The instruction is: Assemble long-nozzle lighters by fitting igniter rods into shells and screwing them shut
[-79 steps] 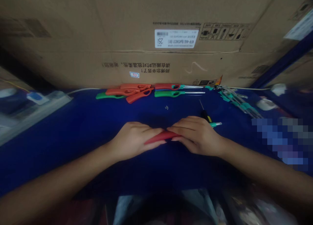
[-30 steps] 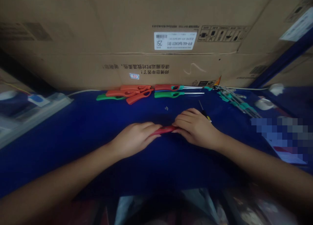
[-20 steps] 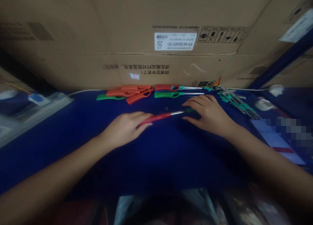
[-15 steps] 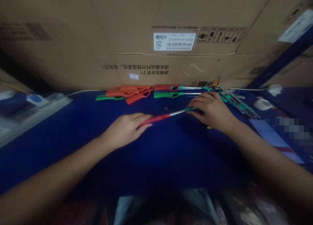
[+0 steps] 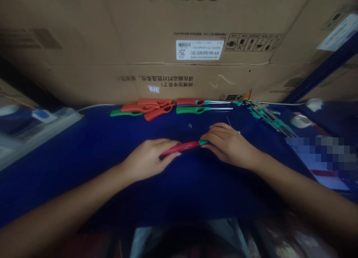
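A red long-nosed lighter point(image 5: 188, 146) lies across the space between my two hands, above the blue tabletop. My left hand point(image 5: 149, 157) is closed round its handle end, with the thumb along the near side. My right hand point(image 5: 231, 144) pinches the green collar point(image 5: 203, 142) at the front of the red handle. Most of the metal tube is hidden under the right fingers; a thin wire and a small metallic tip show past them. Beyond the hands lie a finished-looking red lighter point(image 5: 190, 101) and a green lighter point(image 5: 191, 110), both with metal tubes.
Several orange handles point(image 5: 140, 108) and a green handle point(image 5: 116, 112) lie against the cardboard box point(image 5: 112, 71). Metal tubes with green collars point(image 5: 270, 118) are piled at right. Tiny metal bits point(image 5: 190, 126) lie mid-table. A clear plastic bin point(image 5: 64, 120) stands left, a phone-like slab point(image 5: 327, 176) right.
My right hand has come left and nearer to me, bringing the green collar against the red handle. The metal tube between them no longer shows. My left hand has shifted slightly right and nearer.
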The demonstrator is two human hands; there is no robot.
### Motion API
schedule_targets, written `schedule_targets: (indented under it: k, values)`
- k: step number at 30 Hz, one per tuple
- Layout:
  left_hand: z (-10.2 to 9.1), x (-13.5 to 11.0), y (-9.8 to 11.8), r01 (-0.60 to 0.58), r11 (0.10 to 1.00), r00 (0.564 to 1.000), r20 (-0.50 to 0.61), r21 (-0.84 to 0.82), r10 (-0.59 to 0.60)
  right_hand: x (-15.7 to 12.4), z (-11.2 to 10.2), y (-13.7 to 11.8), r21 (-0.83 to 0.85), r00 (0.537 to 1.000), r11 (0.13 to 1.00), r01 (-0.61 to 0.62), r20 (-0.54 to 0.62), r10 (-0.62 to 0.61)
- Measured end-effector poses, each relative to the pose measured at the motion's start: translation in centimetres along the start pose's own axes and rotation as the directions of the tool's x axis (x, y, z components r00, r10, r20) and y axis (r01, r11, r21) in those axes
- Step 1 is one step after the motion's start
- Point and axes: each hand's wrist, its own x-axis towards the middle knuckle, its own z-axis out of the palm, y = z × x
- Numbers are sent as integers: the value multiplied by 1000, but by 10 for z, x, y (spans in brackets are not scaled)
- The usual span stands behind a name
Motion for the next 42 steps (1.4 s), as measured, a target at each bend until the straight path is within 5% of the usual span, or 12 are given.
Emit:
schedule_targets:
  k: [7, 21, 33, 42]
  values:
    - [-2, 2, 4, 133, 978, 989, 80, -158, -122, 0, 3, -10, -54, 996, 996, 75, -50, -78]
    - [5, -6, 7, -62, 987, 997, 47, 149, 55, -3, 20, -10, 240, 986, 961, -136, 129, 108]
    - [-4, 1, -11, 105, 946, 971, 175, 307, -165, -9, 9, 15, 85, 925, 934, -348, 190, 328]
    - [-9, 3, -10, 195, 958, 945, 222, 212, -242, -4, -13, 17, -70, 808, 883, -464, 375, 454]
